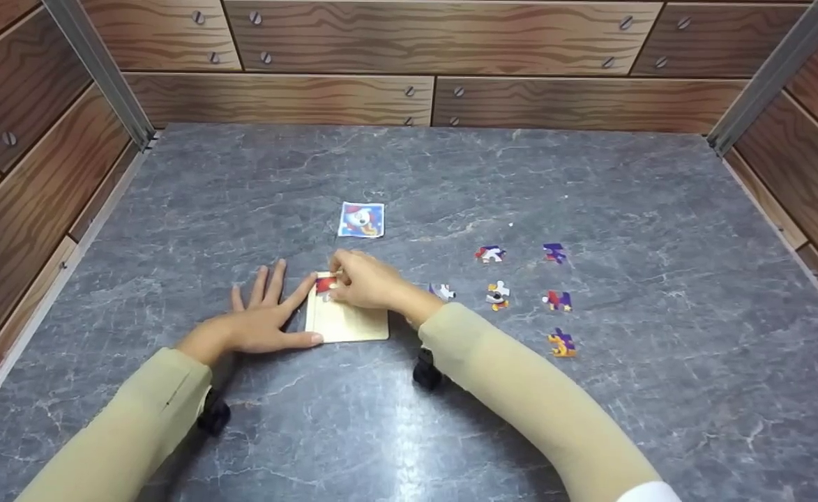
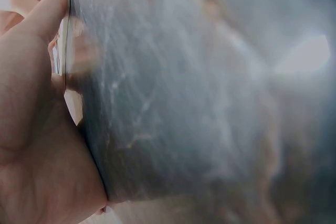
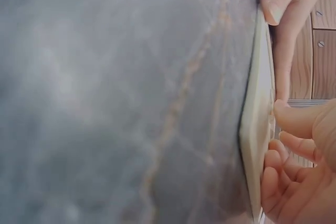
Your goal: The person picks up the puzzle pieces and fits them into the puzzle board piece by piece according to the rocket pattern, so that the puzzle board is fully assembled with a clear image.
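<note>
My left hand [image 1: 262, 328] lies with fingers spread on the table, its thumb and index fingertip at the left edge of a pale, square puzzle tray [image 1: 353, 324]. A red and purple puzzle piece [image 1: 326, 284] sits in the tray's upper left corner. Over the tray's upper part, my right hand [image 1: 367, 279] has bent fingers and pinches a puzzle piece that is mostly hidden beneath them. In the right wrist view, the thumb [image 3: 296, 119] and curled fingers come down at the tray's surface. The left thumb [image 2: 50, 11] presses the tray's edge in the left wrist view.
A square picture card [image 1: 362, 220] of a cartoon character lies beyond the tray. To the right are several loose puzzle pieces, among them a white one [image 1: 498, 295] and an orange one [image 1: 562, 343]; another [image 1: 442, 291] is beside the right forearm. Wood-patterned walls [image 1: 339, 35] enclose the grey table.
</note>
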The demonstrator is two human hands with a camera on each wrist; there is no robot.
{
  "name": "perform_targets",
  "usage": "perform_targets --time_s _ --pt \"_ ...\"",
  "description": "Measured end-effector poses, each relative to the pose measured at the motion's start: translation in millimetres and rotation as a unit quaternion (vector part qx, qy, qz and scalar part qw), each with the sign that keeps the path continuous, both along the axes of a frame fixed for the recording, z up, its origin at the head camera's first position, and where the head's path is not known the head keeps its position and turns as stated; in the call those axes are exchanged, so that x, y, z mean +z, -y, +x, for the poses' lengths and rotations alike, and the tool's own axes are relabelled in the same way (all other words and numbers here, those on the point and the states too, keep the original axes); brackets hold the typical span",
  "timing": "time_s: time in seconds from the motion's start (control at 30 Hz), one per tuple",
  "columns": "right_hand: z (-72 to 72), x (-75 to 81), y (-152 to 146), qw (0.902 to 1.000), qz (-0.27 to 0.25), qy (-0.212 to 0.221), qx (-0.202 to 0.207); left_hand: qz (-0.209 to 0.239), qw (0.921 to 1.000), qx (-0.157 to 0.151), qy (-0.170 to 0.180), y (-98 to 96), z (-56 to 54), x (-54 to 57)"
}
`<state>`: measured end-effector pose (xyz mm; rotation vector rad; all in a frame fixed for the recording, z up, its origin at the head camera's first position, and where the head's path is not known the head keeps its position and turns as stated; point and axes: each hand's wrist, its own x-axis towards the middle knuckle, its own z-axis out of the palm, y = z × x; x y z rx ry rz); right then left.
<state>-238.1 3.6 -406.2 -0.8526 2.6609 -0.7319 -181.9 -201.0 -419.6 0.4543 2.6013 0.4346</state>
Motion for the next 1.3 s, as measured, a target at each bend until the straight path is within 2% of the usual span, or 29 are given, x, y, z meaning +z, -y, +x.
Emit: perform_targets --time_s 0.23,0.43,0.67,1.03,1.3 --pt "-2.9 2.7 -12 0.995 -0.085 0.049 0.021 -0.003 1.0 -0.001 0.002 0.8 0.3 -1.1" --pt "-2.0 10.6 -25 0.9845 -0.146 0.095 0.016 -0.004 1.0 0.001 -0.002 1.0 -0.2 -0.8" --pt "-5.4 15.5 -43 0.9887 -0.142 0.042 0.024 -0.007 0.9999 0.003 0.009 1.2 0.1 -0.9" --pt "-7.4 18.7 -75 0.9814 -0.177 0.074 -0.008 -0.001 0.9999 0.001 0.01 1.1 0.0 -0.2" --pt "-10.2 23.7 -99 0.9813 -0.179 0.067 -0.026 -0.001 1.0 -0.001 0.003 1.2 -0.7 -0.2"
